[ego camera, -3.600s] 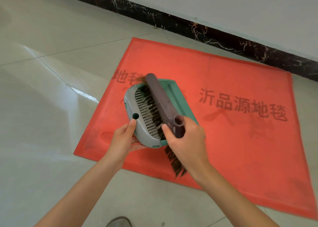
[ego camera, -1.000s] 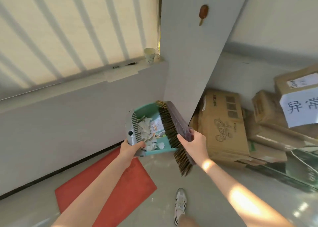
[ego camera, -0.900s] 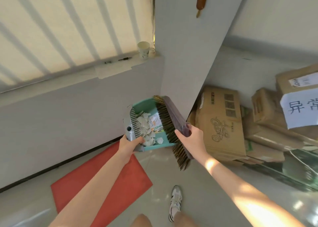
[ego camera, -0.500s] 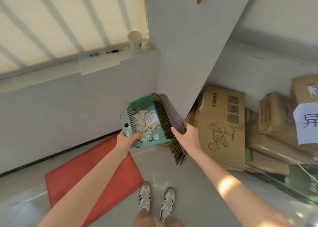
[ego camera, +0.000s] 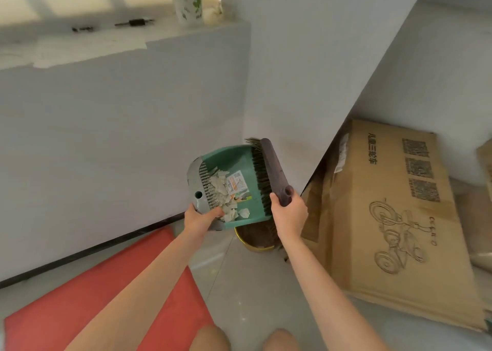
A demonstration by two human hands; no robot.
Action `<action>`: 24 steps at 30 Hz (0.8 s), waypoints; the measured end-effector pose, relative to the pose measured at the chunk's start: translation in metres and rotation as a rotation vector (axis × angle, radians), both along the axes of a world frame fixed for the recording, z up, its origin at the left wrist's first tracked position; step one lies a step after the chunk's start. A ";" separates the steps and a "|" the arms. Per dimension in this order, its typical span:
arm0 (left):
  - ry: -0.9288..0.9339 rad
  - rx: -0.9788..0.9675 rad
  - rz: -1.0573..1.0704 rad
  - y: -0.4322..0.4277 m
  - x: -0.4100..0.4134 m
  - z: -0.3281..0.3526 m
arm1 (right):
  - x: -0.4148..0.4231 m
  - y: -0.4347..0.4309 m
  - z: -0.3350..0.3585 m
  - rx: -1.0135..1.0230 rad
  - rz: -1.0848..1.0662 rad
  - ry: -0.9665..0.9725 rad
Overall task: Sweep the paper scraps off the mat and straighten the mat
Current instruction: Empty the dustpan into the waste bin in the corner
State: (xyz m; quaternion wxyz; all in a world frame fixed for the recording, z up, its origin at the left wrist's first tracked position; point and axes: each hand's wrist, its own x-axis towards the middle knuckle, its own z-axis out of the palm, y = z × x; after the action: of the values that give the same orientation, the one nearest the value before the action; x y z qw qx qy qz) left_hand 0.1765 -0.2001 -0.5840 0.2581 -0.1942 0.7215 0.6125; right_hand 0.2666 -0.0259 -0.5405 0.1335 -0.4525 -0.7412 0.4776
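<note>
My left hand [ego camera: 199, 217] grips the grey back rim of a green dustpan [ego camera: 238, 164], held up in front of me. White paper scraps [ego camera: 223, 191] lie heaped in the pan near its comb teeth. My right hand [ego camera: 288, 212] holds a dark brown brush [ego camera: 271, 164] by its handle, bristles resting against the pan's right side. The red mat [ego camera: 87, 297] lies on the floor at lower left, partly hidden by my left forearm. A yellow-rimmed bin [ego camera: 257, 240] sits on the floor directly under the pan, mostly hidden.
A large cardboard box [ego camera: 394, 217] leans against the wall at right. A grey pillar [ego camera: 306, 71] rises behind the pan. On the window ledge stands a paper cup [ego camera: 187, 0]. My knees [ego camera: 213, 340] show at the bottom edge over the tiled floor [ego camera: 253, 292].
I have turned from the mat and stepped towards the corner. The dustpan with scraps and the brush have come over a yellow-rimmed bin that was not seen before.
</note>
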 end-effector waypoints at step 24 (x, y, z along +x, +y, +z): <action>0.388 -0.060 -0.137 0.022 -0.063 -0.306 | -0.027 0.069 -0.350 0.197 -0.067 0.439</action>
State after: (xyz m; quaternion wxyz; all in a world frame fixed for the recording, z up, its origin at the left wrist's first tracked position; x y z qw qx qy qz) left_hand 0.1131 -0.1783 -0.8904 0.1496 -0.0305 0.7870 0.5977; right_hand 0.2400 0.0428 -0.8900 0.3508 -0.3470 -0.7219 0.4852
